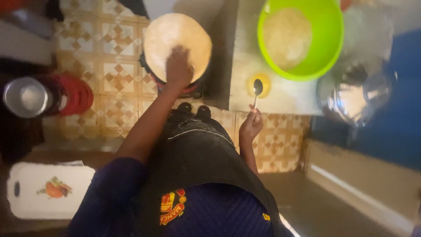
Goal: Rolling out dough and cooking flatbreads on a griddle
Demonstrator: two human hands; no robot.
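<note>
Dark blue clothes (pixel 210 210) with a red and yellow badge fill the bottom of the view, close to the camera, with a black apron (pixel 197 149) over them. From there two arms reach out over a tiled floor (pixel 114 74) with brown and cream diamond shapes. One hand, the left hand (pixel 179 68), lies flat with its fingers spread on a round, pale flatbread (pixel 175 37). That flatbread sits on a dark pan (pixel 147 70) low down by the floor. On the other side, the right hand (pixel 251 125) is closed around the thin handle of a metal spoon (pixel 257 90). Its round end rests over a small yellow dish (pixel 265 85) on a grey counter (pixel 245 52). Just past the dish stands a big bright green bowl (pixel 302 37) with pale dough inside. Beside the bowl lies a shiny metal lid (pixel 355 94). Far off to the left stand a silver pot (pixel 26 96) and something red (pixel 74 94) right next to it. Near the bottom left lies a white cutting board (pixel 48 191) with a fruit picture on it.
</note>
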